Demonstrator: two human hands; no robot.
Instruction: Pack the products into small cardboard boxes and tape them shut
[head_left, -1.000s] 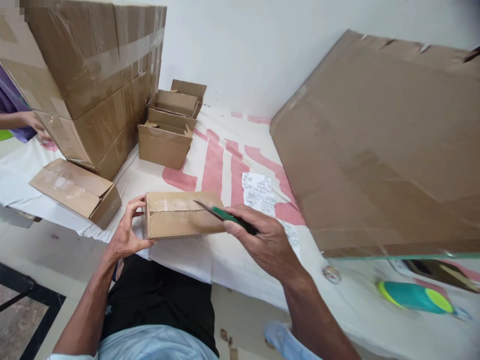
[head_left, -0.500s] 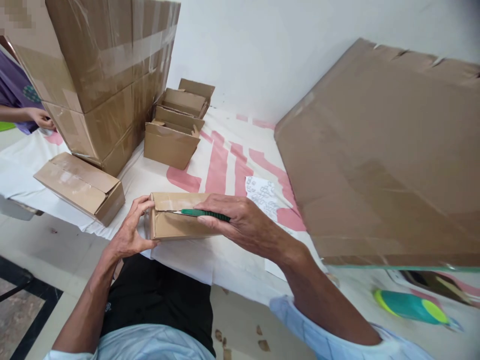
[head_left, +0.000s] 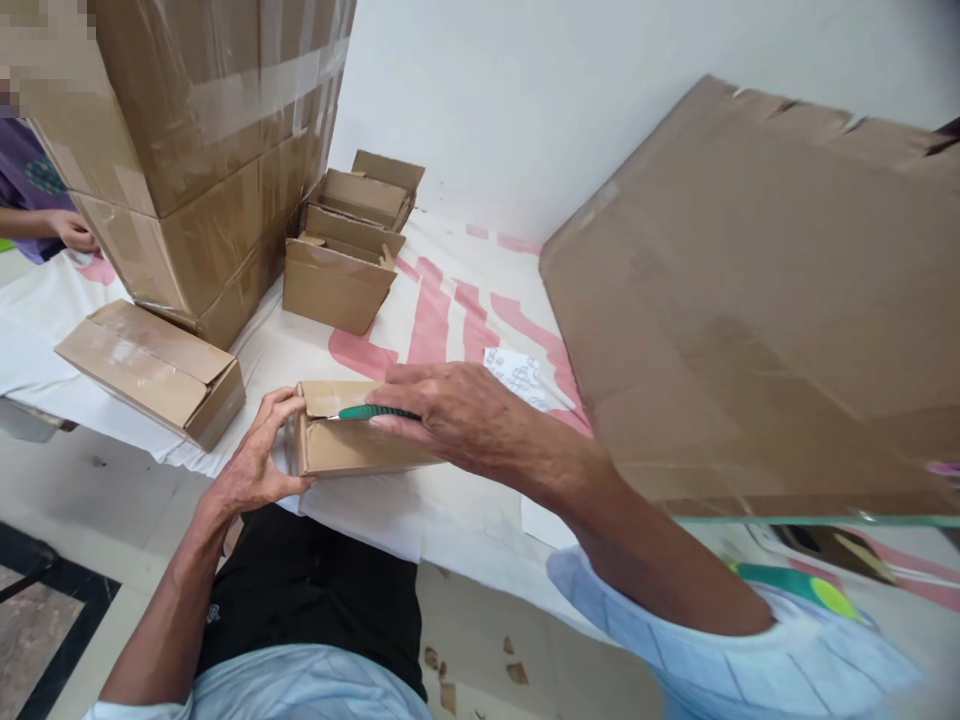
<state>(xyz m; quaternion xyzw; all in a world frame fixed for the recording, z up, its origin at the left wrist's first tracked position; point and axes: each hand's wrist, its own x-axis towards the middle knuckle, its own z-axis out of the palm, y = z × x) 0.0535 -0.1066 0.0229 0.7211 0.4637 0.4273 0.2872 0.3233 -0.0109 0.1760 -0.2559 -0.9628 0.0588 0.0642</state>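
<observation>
Bracing the left end of a small brown carton (head_left: 367, 452) at the front edge of the cloth-covered table (head_left: 465, 505), the person's left hand (head_left: 259, 455) spreads its thumb to the near corner and its fingers to the far one, some fingertips lost behind the cardboard. The right hand (head_left: 457, 410), back upward, grasps a green-handled cutter (head_left: 367, 412) and covers the carton's right end and the rear of the handle; the blade lies along the top seam, though I can't make out how deep its tip goes. That forearm slants in over the front edge from the right, its sleeve (head_left: 720, 625) partly hiding a teal-and-lime object (head_left: 795, 582), while the hand blocks part of a marked paper (head_left: 525, 378). Left along the front edge rests another carton (head_left: 154, 365). Beyond it, a tall stack of boxes (head_left: 210, 180), cut off above, screens most of another person, whose hand (head_left: 75, 232) shows; I can't tell what it holds.
</observation>
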